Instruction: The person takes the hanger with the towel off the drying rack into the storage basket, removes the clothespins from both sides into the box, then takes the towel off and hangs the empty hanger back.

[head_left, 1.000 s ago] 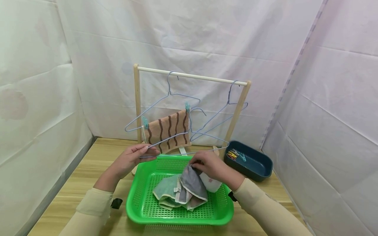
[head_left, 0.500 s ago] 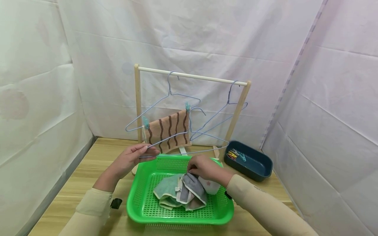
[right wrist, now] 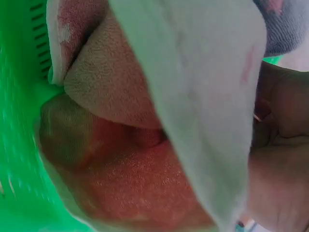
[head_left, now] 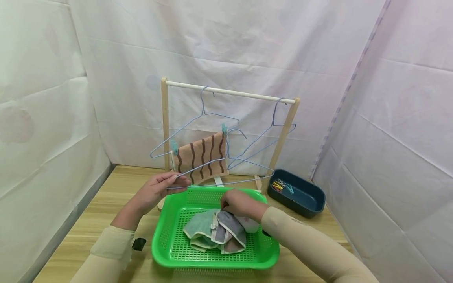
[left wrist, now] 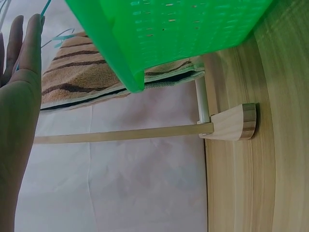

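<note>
In the head view my left hand (head_left: 152, 193) grips the left corner of a blue wire hanger (head_left: 227, 157), which is raised over the basket's back rim with its hook upward. My right hand (head_left: 242, 202) pinches the top of a grey cloth (head_left: 229, 225) with pale edging inside the green basket (head_left: 216, 265). Left of it lies a mint-green cloth (head_left: 199, 226); to the right, a white cloth (head_left: 250, 225) with a pink mark is partly covered by my right wrist. The right wrist view shows white, brown and red cloth (right wrist: 135, 183) close up.
Behind the basket stands a wooden rack (head_left: 164, 118) with two more hangers on its rail (head_left: 244, 94). A brown striped towel (head_left: 201, 155) hangs there by teal clothespins (head_left: 174, 147). A dark blue bin (head_left: 315, 208) with several clothespins (head_left: 277, 185) sits at right.
My right hand has sunk lower and a little left, and the pinched top of the grey cloth has come down with it. My left hand and the hanger stay in place.
</note>
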Available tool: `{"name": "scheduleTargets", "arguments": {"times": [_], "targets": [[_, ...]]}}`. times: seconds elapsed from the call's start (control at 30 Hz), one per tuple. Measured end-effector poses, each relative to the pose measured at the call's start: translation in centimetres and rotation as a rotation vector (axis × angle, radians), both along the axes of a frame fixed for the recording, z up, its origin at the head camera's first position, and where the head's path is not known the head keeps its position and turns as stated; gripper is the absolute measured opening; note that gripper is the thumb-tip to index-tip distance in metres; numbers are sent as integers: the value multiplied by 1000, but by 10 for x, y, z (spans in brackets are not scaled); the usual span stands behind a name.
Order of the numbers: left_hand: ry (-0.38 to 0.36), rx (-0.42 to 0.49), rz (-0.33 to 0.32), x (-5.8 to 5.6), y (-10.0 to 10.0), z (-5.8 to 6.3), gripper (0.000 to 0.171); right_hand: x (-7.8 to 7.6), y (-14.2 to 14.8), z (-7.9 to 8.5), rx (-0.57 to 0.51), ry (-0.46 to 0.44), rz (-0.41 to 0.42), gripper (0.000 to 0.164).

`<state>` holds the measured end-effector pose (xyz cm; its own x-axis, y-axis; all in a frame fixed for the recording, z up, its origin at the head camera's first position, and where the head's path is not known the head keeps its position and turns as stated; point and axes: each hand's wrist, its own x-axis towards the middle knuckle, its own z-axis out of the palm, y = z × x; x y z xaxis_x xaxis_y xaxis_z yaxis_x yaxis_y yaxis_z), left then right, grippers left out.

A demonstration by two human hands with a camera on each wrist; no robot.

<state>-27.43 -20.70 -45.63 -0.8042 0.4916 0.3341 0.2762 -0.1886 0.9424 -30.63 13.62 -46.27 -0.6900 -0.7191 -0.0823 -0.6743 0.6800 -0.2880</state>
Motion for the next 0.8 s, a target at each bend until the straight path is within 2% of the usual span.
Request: {"name": "scheduleTargets", "arguments": {"times": [0.2, 0.5, 0.63, 0.8], "targets": [[7, 15, -15, 2, -2, 1, 40, -2, -4, -13, 21, 20, 1, 14], [26, 7, -8, 5, -2, 3, 40, -3, -5, -19, 29, 20, 5, 15], [40, 19, -16, 5, -1, 4, 40, -2, -4, -16, 27, 11, 6, 14], [67, 23, -19, 8, -1, 8, 40, 2, -2, -4, 17, -16, -5, 14]]}}
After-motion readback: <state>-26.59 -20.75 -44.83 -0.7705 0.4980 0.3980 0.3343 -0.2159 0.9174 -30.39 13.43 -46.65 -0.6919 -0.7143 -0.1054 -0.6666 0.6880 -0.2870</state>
